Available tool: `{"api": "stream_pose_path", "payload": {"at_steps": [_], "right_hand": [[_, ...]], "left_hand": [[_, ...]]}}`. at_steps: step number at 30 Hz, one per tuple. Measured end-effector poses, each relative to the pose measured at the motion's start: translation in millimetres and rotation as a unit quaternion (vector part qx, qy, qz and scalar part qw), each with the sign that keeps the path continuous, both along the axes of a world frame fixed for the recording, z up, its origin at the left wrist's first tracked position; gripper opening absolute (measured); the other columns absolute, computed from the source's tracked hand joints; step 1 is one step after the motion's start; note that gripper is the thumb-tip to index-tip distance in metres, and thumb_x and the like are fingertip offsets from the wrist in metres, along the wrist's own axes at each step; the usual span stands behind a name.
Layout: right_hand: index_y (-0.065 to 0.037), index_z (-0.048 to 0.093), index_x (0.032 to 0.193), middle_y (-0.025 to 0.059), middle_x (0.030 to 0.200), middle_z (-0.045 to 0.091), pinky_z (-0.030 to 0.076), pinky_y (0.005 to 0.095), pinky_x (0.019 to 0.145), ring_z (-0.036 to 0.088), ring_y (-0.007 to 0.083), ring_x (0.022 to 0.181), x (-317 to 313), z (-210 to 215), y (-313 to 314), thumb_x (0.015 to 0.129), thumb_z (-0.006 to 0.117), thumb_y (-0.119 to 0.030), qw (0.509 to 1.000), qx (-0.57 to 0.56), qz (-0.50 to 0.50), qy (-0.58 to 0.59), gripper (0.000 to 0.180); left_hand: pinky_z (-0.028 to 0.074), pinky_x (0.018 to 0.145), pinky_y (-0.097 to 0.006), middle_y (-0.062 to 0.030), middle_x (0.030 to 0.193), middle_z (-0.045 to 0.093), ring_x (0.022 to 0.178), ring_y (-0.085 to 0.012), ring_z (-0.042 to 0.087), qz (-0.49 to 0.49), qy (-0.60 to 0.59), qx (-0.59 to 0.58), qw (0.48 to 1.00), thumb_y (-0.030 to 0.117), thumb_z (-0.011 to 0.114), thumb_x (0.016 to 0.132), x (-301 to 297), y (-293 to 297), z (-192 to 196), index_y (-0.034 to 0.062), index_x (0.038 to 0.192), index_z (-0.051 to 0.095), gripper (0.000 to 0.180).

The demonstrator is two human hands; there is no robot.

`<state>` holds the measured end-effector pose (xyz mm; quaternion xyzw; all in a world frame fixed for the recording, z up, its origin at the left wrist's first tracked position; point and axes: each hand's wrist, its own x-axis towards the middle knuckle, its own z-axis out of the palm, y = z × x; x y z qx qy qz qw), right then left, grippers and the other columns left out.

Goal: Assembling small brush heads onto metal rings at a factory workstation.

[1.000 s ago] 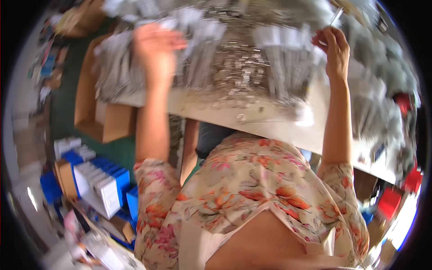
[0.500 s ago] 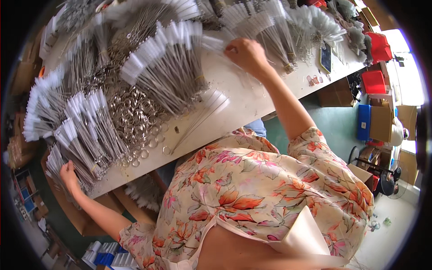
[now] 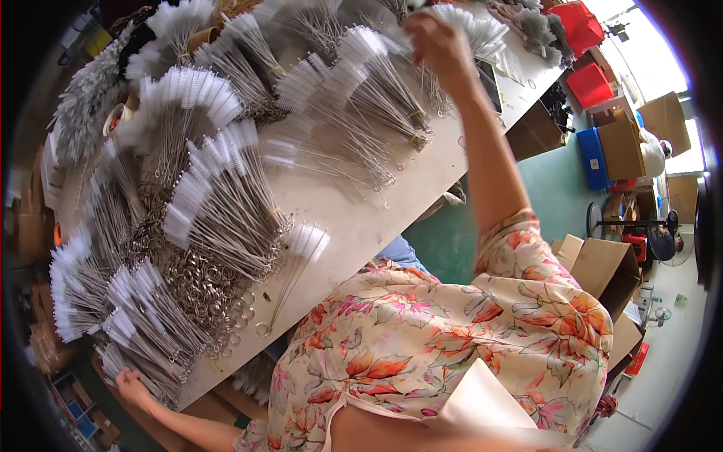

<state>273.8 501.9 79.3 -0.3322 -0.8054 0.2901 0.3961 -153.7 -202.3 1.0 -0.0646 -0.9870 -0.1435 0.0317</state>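
Observation:
My left hand [image 3: 132, 388] is at the table's near left end, its fingers closed around the edge of a bundle of thin wire brushes [image 3: 113, 361] with white bristle heads. My right hand [image 3: 439, 45] reaches out to the far side, above more brushes, and is smeared by motion, so what it holds cannot be told. Between the hands, a few loose brushes [image 3: 324, 164] with looped wire ends lie on the table. A large fanned bundle of brushes [image 3: 226, 203] lies nearer me, beside a pile of metal rings [image 3: 215, 290].
A few brushes [image 3: 307, 245] lie apart by the near edge of the white table [image 3: 361, 226]. Grey fluffy brushes [image 3: 94, 102] are heaped at the far left. Red bins [image 3: 591, 84], a blue crate [image 3: 593, 160], cardboard boxes [image 3: 599, 275] and a fan [image 3: 663, 239] stand to the right.
The view has shifted, bringing more of the table's far side into sight. My right hand has moved away from the loose brushes toward the far side. My left hand stays at the same bundle.

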Motion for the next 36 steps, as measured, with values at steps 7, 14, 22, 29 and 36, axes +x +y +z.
{"api": "stream_pose_path", "payload": {"at_steps": [7, 14, 22, 29, 36], "right_hand": [[-0.019, 0.068, 0.083, 0.0011, 0.086, 0.066, 0.049, 0.0376, 0.067, 0.063, 0.025, 0.076, 14, -19, 114, 0.074, 0.057, -0.03, 0.891, 0.054, -0.108, -0.438, 0.017], [-0.021, 0.069, 0.085, 0.0054, 0.086, 0.067, 0.049, 0.0357, 0.074, 0.063, 0.0234, 0.082, 34, -62, 125, 0.067, 0.066, -0.038, 0.901, 0.029, -0.135, -0.41, 0.025], [-0.005, 0.06, 0.084, 0.0011, 0.068, 0.052, 0.044, 0.0278, 0.056, 0.049, 0.0121, 0.059, -7, 45, 15, 0.088, 0.046, -0.025, 0.984, -0.024, 0.026, 0.173, 0.025], [-0.001, 0.052, 0.103, 0.0109, 0.112, 0.051, 0.044, 0.0356, 0.089, 0.048, 0.0194, 0.106, -100, -3, -208, 0.09, 0.048, -0.018, 0.786, -0.455, 0.398, 0.131, 0.021], [-0.001, 0.061, 0.108, 0.01, 0.114, 0.054, 0.035, 0.0326, 0.093, 0.046, 0.0169, 0.108, -113, -28, -213, 0.089, 0.053, -0.028, 0.854, -0.301, 0.404, 0.132, 0.034]], "left_hand": [[0.045, 0.072, -0.027, -0.006, 0.093, 0.062, 0.075, -0.0139, 0.056, 0.031, 0.117, 0.189, 0.975, 0.022, 0.046, 0.092, 59, 107, 41, 0.0018, 0.108, 0.06, 0.029], [0.028, 0.048, -0.018, 0.003, 0.069, 0.041, 0.059, -0.0037, 0.035, -0.004, -0.069, 0.462, 0.884, 0.024, 0.047, 0.093, 90, 168, 35, 0.0009, 0.107, 0.06, 0.03], [0.023, 0.041, -0.014, 0.0, 0.074, 0.051, 0.053, 0.0002, 0.034, -0.112, -0.18, 0.618, 0.757, 0.014, 0.052, 0.089, 176, 267, 54, -0.0063, 0.1, 0.059, 0.024], [0.044, 0.049, -0.027, -0.0088, 0.079, 0.057, 0.055, -0.0138, 0.056, -0.437, -0.094, 0.487, 0.75, -0.001, 0.056, 0.082, 251, 377, 44, 0.0013, 0.098, 0.055, 0.016], [0.053, 0.065, -0.028, -0.0128, 0.095, 0.05, 0.072, -0.0181, 0.061, -0.431, 0.188, 0.504, 0.725, -0.002, 0.05, 0.086, 219, 335, 65, -0.0026, 0.093, 0.048, 0.007]]}}
